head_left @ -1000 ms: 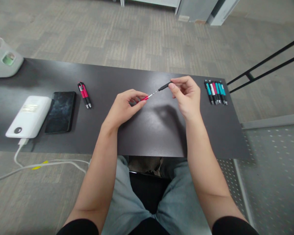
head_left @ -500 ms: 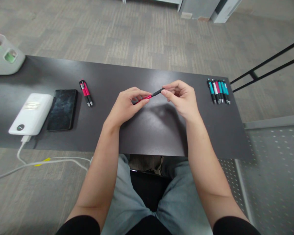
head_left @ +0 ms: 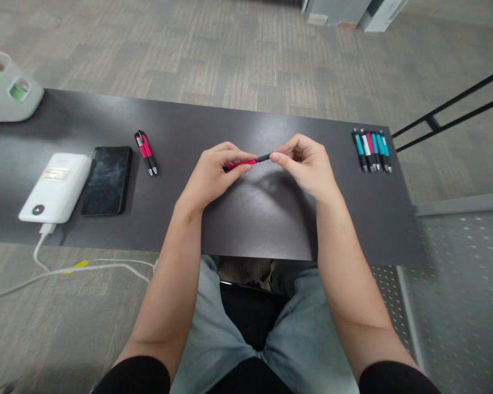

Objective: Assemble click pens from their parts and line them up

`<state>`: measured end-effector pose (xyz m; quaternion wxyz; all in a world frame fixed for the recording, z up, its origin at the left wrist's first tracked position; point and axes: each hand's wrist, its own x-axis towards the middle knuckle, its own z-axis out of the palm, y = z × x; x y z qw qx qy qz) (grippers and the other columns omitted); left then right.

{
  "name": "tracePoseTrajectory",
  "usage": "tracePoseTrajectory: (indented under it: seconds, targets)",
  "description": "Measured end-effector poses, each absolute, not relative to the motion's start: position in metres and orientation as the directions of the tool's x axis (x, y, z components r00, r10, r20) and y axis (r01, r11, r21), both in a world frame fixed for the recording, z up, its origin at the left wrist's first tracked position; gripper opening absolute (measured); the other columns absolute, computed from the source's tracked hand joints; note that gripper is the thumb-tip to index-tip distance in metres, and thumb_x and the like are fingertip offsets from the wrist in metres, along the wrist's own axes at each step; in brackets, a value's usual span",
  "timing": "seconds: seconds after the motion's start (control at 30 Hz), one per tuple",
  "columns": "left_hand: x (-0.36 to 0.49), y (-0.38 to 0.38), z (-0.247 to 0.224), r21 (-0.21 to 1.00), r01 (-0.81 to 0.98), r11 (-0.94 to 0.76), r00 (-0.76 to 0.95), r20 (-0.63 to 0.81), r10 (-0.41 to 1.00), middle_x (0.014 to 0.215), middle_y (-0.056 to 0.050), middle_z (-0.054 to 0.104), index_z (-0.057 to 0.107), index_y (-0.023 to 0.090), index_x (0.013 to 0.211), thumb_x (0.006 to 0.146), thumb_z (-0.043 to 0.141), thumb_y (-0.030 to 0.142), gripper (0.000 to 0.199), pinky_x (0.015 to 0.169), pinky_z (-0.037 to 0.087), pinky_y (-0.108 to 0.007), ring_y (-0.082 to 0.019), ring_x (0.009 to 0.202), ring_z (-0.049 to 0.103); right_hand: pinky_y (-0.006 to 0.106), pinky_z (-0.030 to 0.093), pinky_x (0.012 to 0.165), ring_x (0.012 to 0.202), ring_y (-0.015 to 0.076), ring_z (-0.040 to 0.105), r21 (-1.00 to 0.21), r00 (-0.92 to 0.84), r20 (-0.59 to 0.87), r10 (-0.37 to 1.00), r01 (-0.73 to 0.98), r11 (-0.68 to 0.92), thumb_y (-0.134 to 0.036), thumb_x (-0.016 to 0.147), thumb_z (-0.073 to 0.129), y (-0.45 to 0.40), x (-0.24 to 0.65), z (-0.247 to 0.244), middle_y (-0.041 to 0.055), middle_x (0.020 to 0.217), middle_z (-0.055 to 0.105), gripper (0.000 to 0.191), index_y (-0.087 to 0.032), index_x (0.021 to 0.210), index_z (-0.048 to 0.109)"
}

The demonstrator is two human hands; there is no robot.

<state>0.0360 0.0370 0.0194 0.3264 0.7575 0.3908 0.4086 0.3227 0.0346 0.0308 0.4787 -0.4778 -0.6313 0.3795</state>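
Note:
A red and black pen (head_left: 246, 162) is held between both hands above the middle of the dark table (head_left: 254, 230). My left hand (head_left: 217, 172) is closed on its red part, with thumb and fingers along the barrel. At the black end, my right hand (head_left: 304, 161) pinches the tip between thumb and forefinger; that tip is hidden. Two red and black pens (head_left: 147, 153) lie side by side left of my left hand. Toward the table's right end lies a row of several pens (head_left: 372, 150), blue, white and red with black ends.
A black phone (head_left: 107, 180) and a white power bank (head_left: 55, 187) with a white cable (head_left: 36, 251) lie on the left. At the far left stands a white plastic container (head_left: 12, 96). Black metal bars (head_left: 433, 123) stick out beyond the table's right end.
The held pen has turned slightly and now lies closer to level. More of its red part shows by my left hand. The view has shifted a little.

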Motion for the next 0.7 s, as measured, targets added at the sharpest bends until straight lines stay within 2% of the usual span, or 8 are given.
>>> tracePoseTrajectory:
  seconds: [0.13, 0.37, 0.53, 0.7]
  targets:
    - [0.036, 0.038, 0.019, 0.808, 0.363, -0.464, 0.353, 0.342, 0.871, 0.118, -0.008, 0.092, 0.103, 0.031, 0.124, 0.115, 0.092, 0.048, 0.022, 0.105, 0.07, -0.045, -0.029, 0.107, 0.082, 0.035, 0.042, 0.064, 0.07, 0.0183, 0.054, -0.923, -0.093, 0.245, 0.965, 0.284, 0.261, -0.099, 0.081, 0.112, 0.033, 0.324, 0.031, -0.0014, 0.077, 0.069, 0.08, -0.03, 0.087, 0.073]
    - [0.038, 0.038, 0.02, 0.803, 0.354, -0.48, 0.361, 0.357, 0.862, 0.114, -0.008, 0.09, 0.103, 0.029, 0.126, 0.118, 0.086, 0.043, 0.023, 0.099, 0.068, -0.043, -0.026, 0.1, 0.079, 0.038, 0.041, 0.066, 0.07, 0.0199, 0.053, -0.914, -0.116, 0.23, 0.966, 0.314, 0.256, -0.103, 0.085, 0.106, 0.032, 0.325, 0.033, -0.0011, 0.078, 0.067, 0.079, -0.031, 0.092, 0.073]
    - [0.039, 0.037, 0.024, 0.806, 0.36, -0.47, 0.36, 0.345, 0.867, 0.117, -0.008, 0.09, 0.102, 0.029, 0.12, 0.114, 0.094, 0.047, 0.02, 0.104, 0.07, -0.045, -0.029, 0.107, 0.082, 0.041, 0.045, 0.074, 0.076, 0.0227, 0.056, -0.84, -0.188, 0.243, 0.952, 0.451, 0.303, -0.1, 0.105, 0.091, 0.029, 0.322, 0.038, -0.0001, 0.079, 0.062, 0.075, -0.03, 0.091, 0.066]
    - [0.04, 0.036, 0.025, 0.811, 0.359, -0.462, 0.355, 0.339, 0.871, 0.114, -0.008, 0.089, 0.101, 0.031, 0.118, 0.112, 0.097, 0.046, 0.017, 0.104, 0.071, -0.046, -0.029, 0.109, 0.082, 0.041, 0.041, 0.076, 0.079, 0.0223, 0.052, -0.758, -0.246, 0.218, 0.944, 0.566, 0.323, -0.093, 0.123, 0.07, 0.026, 0.317, 0.043, -0.0001, 0.076, 0.051, 0.077, -0.029, 0.084, 0.051]
